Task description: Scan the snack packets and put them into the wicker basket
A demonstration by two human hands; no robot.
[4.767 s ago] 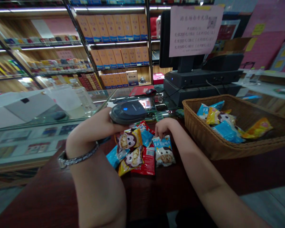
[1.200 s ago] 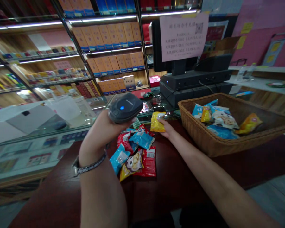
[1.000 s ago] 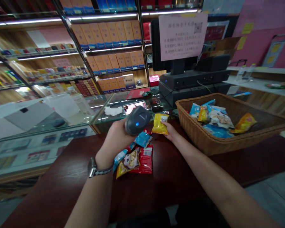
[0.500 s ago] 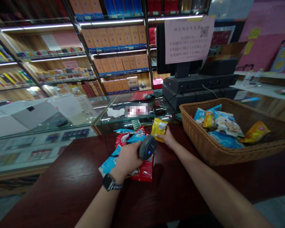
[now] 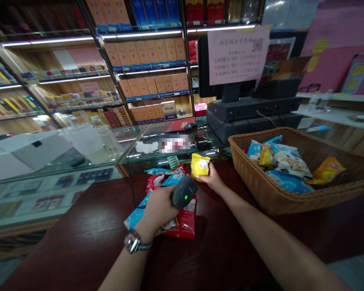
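Your right hand point(image 5: 211, 180) holds a yellow snack packet point(image 5: 200, 166) above the counter point(image 5: 79, 230), fingers closed on its lower part, long axis near upright. Your left hand point(image 5: 156, 211) grips a handheld scanner point(image 5: 184, 192) just below-left (its aim is hard to judge from here).

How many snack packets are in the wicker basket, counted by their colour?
In the wicker basket:
Blue snack packets: 2
Yellow snack packets: 2
White cartoon-print snack packet: 1
Total: 5
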